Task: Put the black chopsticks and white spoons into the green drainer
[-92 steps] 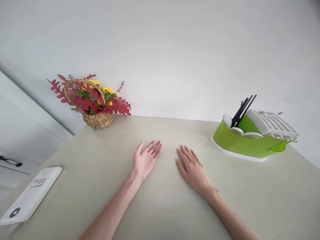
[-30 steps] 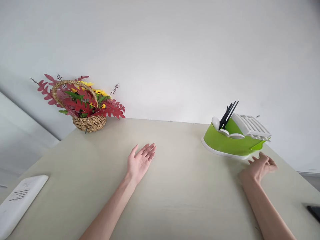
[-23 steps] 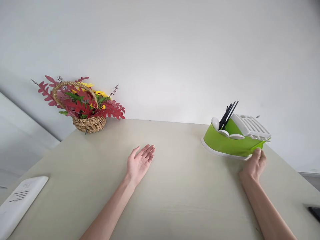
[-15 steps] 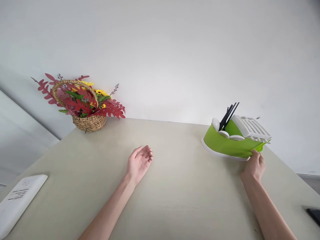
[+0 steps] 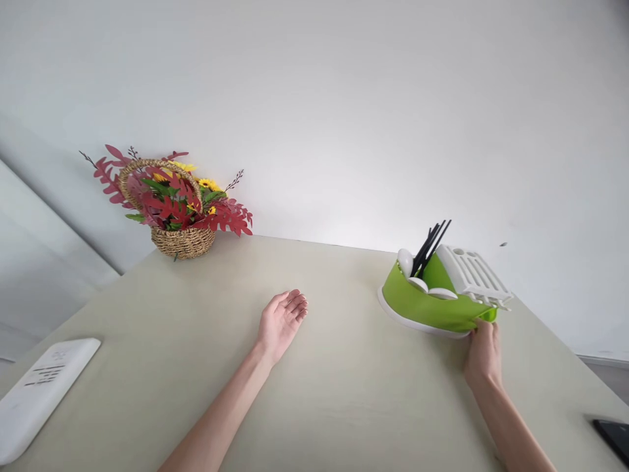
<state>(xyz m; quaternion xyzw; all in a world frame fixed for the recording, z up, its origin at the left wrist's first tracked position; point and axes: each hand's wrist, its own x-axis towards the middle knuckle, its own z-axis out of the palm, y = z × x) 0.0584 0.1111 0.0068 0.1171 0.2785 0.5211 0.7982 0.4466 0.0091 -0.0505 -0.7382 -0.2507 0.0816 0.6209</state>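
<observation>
A green utensil holder (image 5: 417,307) with a white base and a white slotted rack (image 5: 479,272) stands on the right part of the table. Several black chopsticks (image 5: 428,249) lean up out of it, and white spoons (image 5: 442,294) rest along its front rim. My right hand (image 5: 484,354) grips the holder's near right corner, its fingertips partly hidden behind the green wall. Over the middle of the table my left hand (image 5: 282,324) is open, palm turned inward and fingers loosely curved, touching nothing I can make out.
At the back left stands a wicker basket (image 5: 184,244) of red leaves and yellow flowers, close to the wall. A white flat device (image 5: 46,393) lies at the left edge. The corner of a black phone-like object (image 5: 613,434) shows at the right edge.
The utensil holder has shifted left and closer to me, with my right hand still on its corner. My left hand keeps nearly the same pose. The view has turned slightly.
</observation>
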